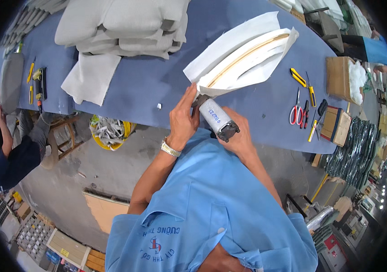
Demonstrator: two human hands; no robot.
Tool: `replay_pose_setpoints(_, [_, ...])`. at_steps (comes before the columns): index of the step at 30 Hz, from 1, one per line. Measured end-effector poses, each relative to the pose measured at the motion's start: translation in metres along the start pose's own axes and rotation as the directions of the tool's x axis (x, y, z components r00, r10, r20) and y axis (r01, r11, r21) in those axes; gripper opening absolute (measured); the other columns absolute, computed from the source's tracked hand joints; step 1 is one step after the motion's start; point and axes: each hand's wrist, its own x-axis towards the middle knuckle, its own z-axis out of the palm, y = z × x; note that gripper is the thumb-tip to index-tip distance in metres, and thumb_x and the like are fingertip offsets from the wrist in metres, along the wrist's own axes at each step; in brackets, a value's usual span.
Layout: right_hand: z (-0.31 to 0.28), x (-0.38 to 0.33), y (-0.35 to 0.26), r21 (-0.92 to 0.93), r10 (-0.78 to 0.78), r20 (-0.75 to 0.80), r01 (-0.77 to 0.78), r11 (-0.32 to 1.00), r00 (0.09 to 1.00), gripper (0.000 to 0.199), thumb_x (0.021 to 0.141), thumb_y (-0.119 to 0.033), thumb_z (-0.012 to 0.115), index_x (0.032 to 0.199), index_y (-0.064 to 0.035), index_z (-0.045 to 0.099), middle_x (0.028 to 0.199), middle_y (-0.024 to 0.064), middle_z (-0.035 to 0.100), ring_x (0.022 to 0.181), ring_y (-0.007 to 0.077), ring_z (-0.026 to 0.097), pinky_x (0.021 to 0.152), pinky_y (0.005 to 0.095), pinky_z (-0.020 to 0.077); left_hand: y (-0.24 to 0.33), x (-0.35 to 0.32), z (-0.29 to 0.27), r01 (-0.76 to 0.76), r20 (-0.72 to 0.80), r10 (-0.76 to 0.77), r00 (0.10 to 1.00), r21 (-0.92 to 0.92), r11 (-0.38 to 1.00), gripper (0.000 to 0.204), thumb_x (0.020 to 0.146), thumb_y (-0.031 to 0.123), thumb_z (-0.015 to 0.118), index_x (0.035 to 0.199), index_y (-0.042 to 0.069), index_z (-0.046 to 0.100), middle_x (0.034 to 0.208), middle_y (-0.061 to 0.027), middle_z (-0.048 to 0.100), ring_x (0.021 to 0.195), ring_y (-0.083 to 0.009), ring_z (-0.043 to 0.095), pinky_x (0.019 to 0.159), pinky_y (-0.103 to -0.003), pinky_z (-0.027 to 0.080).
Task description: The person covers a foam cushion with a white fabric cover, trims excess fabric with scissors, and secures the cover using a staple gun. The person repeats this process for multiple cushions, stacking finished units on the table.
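Note:
A curved piece with white fabric (229,47) and a thin wooden strip (247,56) along it lies on the blue-covered table, its near end toward me. My left hand (183,119), with a metal-band watch at the wrist, is closed on that near end, the fingers along the fabric edge. My right hand (239,138) grips a grey cylindrical staple gun (215,117) with a black end cap. Its nose sits against the near end of the piece, beside my left fingers. The gun's body hides part of the right-hand fingers.
Stacked pale grey cushions (130,27) stand at the back left, a loose fabric piece (91,77) in front. To the right lie red-handled scissors (296,113), yellow cutters and a cardboard box (340,79). A yellow scrap basket (112,131) stands below the table edge. Another person (21,154) works at left.

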Motion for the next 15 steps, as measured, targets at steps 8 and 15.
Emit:
replay_pose_setpoints(8, [-0.028, -0.027, 0.053, 0.166, -0.062, -0.205, 0.097, 0.981, 0.977, 0.036, 0.077, -0.010, 0.084, 0.107, 0.0032, 0.070, 0.097, 0.0159, 0.072, 0.084, 0.0290, 0.070, 0.076, 0.0368, 0.0543, 0.005, 0.009, 0.007, -0.087, -0.050, 0.089, 0.995, 0.027, 0.996, 0.060, 0.088, 0.006, 0.075, 0.145, 0.003, 0.055, 0.142, -0.0199, 0.061, 0.127, -0.0351, 0.063, 0.096, -0.042, 0.058])
replay_pose_setpoints(15, [-0.051, -0.024, 0.153, -0.255, 0.092, -0.518, -0.256, 0.932, 0.850, 0.045, 0.078, -0.013, 0.086, 0.117, 0.0007, 0.069, 0.107, 0.0188, 0.069, 0.095, 0.0411, 0.068, 0.088, 0.0416, 0.0550, 0.007, 0.012, 0.001, -0.096, 0.040, 0.096, 0.995, 0.011, 0.995, 0.063, 0.087, 0.012, 0.079, 0.144, 0.001, 0.055, 0.142, -0.0199, 0.062, 0.125, -0.0350, 0.065, 0.098, -0.040, 0.057])
